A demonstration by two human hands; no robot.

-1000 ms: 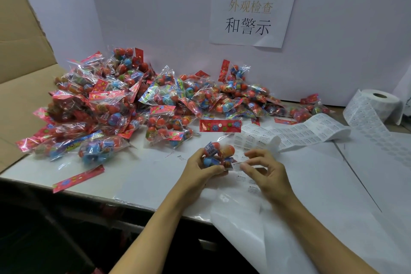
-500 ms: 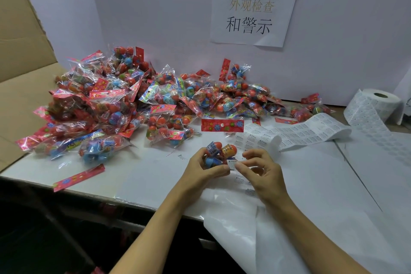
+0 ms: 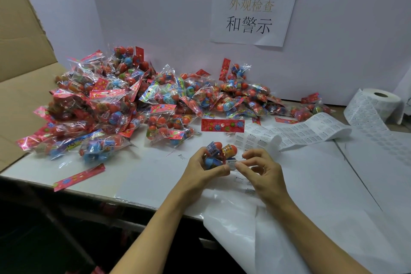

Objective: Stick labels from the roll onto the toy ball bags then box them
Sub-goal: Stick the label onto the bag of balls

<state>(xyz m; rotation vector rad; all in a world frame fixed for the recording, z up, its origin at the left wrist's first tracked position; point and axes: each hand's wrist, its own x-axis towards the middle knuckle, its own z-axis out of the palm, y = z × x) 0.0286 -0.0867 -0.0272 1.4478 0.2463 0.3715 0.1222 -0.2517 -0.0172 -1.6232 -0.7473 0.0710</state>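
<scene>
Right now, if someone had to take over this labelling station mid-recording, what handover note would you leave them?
Left hand: grips one toy ball bag just above the table.
Right hand: pinches a small white warning label against that bag's near side, beside the left thumb.
Supplies: label roll at far right, its strip unrolled toward the hands.
Waiting: pile of bags at back left; whether any carry labels cannot be told.
Cardboard box sits at far left; no bags visible in it.
Left: press this label flat, box the bag, continue through the pile.
</scene>
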